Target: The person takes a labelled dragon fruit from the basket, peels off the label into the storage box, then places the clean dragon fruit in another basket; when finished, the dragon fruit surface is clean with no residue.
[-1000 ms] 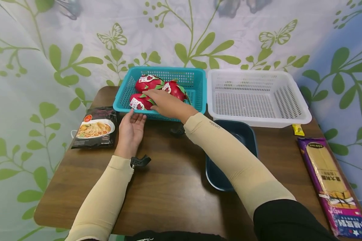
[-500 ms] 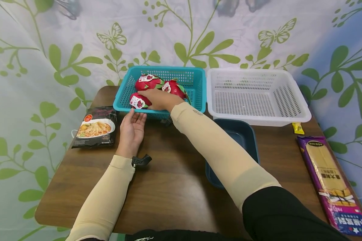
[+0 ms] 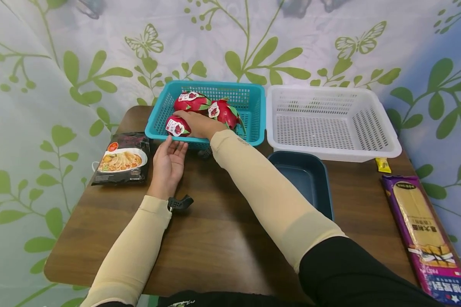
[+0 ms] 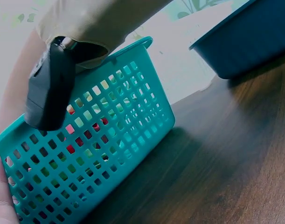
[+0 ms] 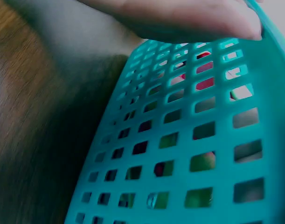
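Observation:
Three red dragon fruits with green-tipped scales and white labels sit in the turquoise basket (image 3: 249,85). Over the front dragon fruit (image 3: 178,126) bends my right hand (image 3: 199,123), gripping it from the right side; its fingertips are largely hidden. Another dragon fruit (image 3: 192,101) lies behind, and the third dragon fruit (image 3: 223,113) is to the right. My left hand (image 3: 169,164) is palm up at the basket's front, fingers loosely extended against the wall and rim. In the left wrist view its fingers (image 4: 1,191) lie along the perforated wall.
Right of the turquoise basket stands a white basket (image 3: 330,151). A dark blue bin (image 3: 305,177) is in front of it, partly under my right forearm. A black noodle packet (image 3: 123,160) lies left; a purple pasta packet (image 3: 426,230) and small yellow sachet (image 3: 383,165) lie right.
My right hand has sunk lower around the front dragon fruit, its forearm swinging left. That fruit has turned slightly under the hand. The left hand has stayed at the basket's front.

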The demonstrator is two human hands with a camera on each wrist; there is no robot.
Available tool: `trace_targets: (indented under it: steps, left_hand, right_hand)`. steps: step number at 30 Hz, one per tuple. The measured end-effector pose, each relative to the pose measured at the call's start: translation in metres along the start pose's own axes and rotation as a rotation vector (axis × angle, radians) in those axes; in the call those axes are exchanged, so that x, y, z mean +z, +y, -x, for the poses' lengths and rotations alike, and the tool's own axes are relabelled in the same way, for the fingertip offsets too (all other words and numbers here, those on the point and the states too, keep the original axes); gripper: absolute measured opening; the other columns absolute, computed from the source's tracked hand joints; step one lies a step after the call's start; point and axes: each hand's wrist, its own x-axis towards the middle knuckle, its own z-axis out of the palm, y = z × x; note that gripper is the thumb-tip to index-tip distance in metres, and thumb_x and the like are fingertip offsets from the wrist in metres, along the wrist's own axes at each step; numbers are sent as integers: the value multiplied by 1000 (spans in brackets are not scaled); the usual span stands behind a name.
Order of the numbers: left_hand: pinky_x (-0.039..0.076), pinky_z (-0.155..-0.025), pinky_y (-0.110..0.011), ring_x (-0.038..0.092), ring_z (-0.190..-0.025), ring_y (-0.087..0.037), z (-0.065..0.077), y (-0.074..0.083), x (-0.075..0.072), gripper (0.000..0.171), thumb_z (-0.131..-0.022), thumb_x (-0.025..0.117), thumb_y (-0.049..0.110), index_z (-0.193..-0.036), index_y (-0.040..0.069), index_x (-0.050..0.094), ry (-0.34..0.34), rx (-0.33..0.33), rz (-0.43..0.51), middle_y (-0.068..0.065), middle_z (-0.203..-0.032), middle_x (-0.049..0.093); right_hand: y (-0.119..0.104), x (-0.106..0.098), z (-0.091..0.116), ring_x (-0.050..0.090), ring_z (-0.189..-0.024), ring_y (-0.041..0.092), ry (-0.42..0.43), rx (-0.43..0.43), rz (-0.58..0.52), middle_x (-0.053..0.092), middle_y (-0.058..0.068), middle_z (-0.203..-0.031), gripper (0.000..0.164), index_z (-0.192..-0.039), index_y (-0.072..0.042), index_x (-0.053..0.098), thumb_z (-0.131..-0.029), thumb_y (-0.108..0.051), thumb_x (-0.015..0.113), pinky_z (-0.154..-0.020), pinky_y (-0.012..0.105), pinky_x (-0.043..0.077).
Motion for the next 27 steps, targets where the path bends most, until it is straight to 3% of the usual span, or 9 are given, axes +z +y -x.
trace_targets:
  steps: [8, 16, 20, 27]
  left_hand:
    - [55, -98, -38, 66, -93, -25, 1, 0, -2, 35, -105, 68, 16, -132, 2, 50, 5, 3, 1, -13, -106, 60]
    - [55, -98, -38, 66, -95, -25, 2, -2, -3, 26, -107, 66, 15, -125, 3, 53, 3, 1, -14, -13, -106, 60]
    - [56, -98, -39, 66, -94, -26, 2, -2, -3, 23, -107, 66, 14, -123, 3, 54, -13, 12, -10, -14, -105, 60]
    - [56, -97, -39, 66, -93, -26, 3, -1, -5, 18, -107, 65, 12, -119, 2, 55, -20, 7, 18, -14, -103, 60]
  right_hand:
    - [6, 6, -4, 45, -143, 22, 55, -32, -78, 48, 4, -157, 89, -165, -24, 33, -92, -28, 84, -114, 38, 41]
    - [8, 5, -3, 43, -142, 26, 41, 37, -118, 46, 6, -159, 89, -166, -31, 34, -93, -26, 84, -112, 40, 43]
    - [5, 2, 0, 41, -144, 25, 65, 28, -164, 43, 5, -162, 88, -166, -32, 35, -93, -27, 84, -113, 39, 42]
    - [3, -9, 10, 41, -140, 19, 210, 16, -398, 42, 1, -162, 91, -166, -30, 35, -91, -28, 86, -105, 30, 47]
